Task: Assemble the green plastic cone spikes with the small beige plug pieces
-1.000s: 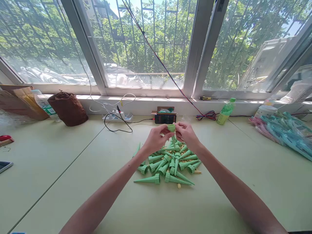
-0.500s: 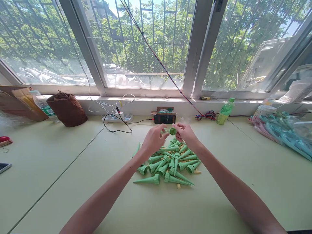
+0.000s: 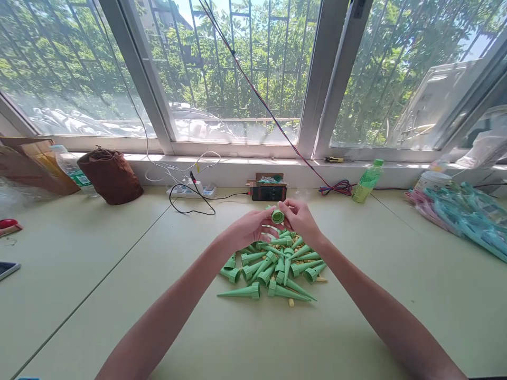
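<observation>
A green plastic watering spike point(image 3: 278, 217) is held up above the pile, its round open end facing me. My right hand point(image 3: 299, 217) pinches it from the right with thumb and fingers. On its other side my left hand point(image 3: 253, 228) has the thumb at the rim and the fingers curved below, around the spike. Its tapered part is mostly hidden behind the hands. Just below lies a heap of similar green watering spikes point(image 3: 265, 266), with small yellowish pegs among them. One short peg point(image 3: 291, 303) lies at the heap's near edge.
A phone point(image 3: 269, 193) leans on a small box at the back, by a power strip point(image 3: 190, 190) with cables. A green bottle point(image 3: 367, 181) stands at right near blue plastic bags point(image 3: 467, 216). At left are a brown bag point(image 3: 111, 176) and a water bottle point(image 3: 73, 170).
My left hand has turned and lowered its fingers beneath the spike, with the thumb now at its rim. The spike has shifted slightly left and down. My right hand keeps its hold.
</observation>
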A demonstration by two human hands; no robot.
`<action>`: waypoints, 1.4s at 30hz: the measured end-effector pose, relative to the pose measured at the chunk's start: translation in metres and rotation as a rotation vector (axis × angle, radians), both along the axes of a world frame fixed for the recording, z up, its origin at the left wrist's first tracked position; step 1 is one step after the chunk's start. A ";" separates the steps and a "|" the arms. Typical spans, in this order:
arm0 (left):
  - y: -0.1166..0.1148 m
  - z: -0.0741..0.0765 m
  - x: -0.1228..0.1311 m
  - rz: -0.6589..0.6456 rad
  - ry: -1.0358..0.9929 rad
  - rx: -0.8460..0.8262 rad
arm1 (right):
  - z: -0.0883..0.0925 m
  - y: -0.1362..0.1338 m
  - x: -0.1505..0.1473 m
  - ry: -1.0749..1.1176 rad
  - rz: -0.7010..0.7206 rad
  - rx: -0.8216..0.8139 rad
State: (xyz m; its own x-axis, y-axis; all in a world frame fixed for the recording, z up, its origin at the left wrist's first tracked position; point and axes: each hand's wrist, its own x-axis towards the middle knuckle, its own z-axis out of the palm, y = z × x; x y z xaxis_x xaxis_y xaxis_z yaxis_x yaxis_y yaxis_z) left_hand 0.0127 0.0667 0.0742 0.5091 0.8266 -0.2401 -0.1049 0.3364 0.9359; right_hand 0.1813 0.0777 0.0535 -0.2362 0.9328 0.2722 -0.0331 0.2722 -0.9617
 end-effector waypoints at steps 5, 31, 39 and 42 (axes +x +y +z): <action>0.000 -0.003 -0.003 -0.027 0.018 0.091 | 0.001 -0.001 0.000 -0.025 0.004 0.014; -0.002 -0.024 0.009 0.167 0.745 1.125 | -0.009 0.009 -0.001 -0.002 -0.051 -0.283; -0.006 -0.027 0.009 0.128 0.974 1.317 | -0.010 0.009 0.001 0.019 -0.016 -0.343; -0.007 -0.028 0.009 0.130 1.043 1.365 | -0.009 0.008 0.002 0.021 0.002 -0.345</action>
